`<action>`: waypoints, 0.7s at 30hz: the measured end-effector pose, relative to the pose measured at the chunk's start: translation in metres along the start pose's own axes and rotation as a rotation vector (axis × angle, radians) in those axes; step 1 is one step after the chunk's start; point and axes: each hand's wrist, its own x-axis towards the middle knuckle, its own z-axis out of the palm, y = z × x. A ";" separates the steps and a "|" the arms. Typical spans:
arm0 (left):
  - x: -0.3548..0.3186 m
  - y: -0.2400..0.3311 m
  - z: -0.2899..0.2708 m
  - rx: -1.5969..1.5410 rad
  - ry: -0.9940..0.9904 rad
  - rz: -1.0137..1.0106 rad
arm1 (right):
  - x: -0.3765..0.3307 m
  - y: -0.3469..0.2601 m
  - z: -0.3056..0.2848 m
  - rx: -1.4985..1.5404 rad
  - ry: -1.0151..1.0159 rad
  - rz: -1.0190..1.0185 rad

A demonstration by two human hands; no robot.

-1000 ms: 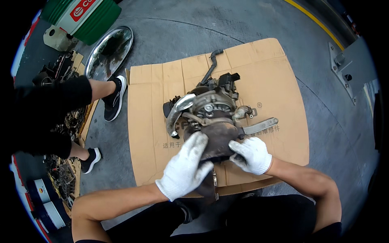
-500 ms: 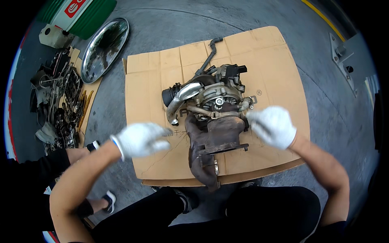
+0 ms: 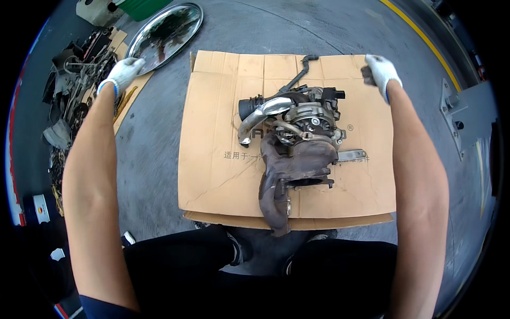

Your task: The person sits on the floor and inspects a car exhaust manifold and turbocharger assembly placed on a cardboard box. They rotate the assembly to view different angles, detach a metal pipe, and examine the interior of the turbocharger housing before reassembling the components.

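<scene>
A turbocharger with a rusty brown exhaust manifold [image 3: 276,183] lies on a flattened cardboard box [image 3: 223,194] before me. A shiny bent metal pipe [image 3: 265,114] curves over its left side, and a black hose [image 3: 304,69] sticks out at the far side. Out to the left, my left hand [image 3: 123,74], in a white glove, is raised by the rim of a round metal tray, its fingers bent together. My right hand [image 3: 380,73], gloved too with dark-stained fingers, hovers over the cardboard's far right corner, fingers curled. Neither hand touches the turbocharger; I see nothing held.
The round metal tray [image 3: 171,32] lies at the far left, beside a heap of greasy metal parts [image 3: 77,80]. A green drum [image 3: 141,6] stands behind it. A flat metal strip [image 3: 352,155] pokes out right of the turbocharger. A grey metal base plate [image 3: 451,114] stands at the right.
Both hands have left the turbocharger's sides, moving outward and away from me. The metal strip on the right has come into sight. The whole view has shifted.
</scene>
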 end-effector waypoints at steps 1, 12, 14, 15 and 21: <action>-0.004 -0.011 0.009 0.045 -0.006 0.002 | -0.008 0.011 0.006 -0.025 -0.068 0.021; -0.052 -0.034 0.008 0.324 -0.278 -0.033 | -0.010 0.078 -0.062 -0.156 -0.026 0.233; -0.048 -0.046 0.013 0.315 -0.204 -0.004 | -0.002 0.080 -0.064 -0.169 -0.027 0.234; -0.048 -0.045 0.017 0.309 -0.172 0.016 | -0.001 0.080 -0.065 -0.186 -0.037 0.234; -0.022 -0.033 0.021 0.228 -0.259 0.064 | -0.005 0.076 -0.065 -0.279 -0.056 0.212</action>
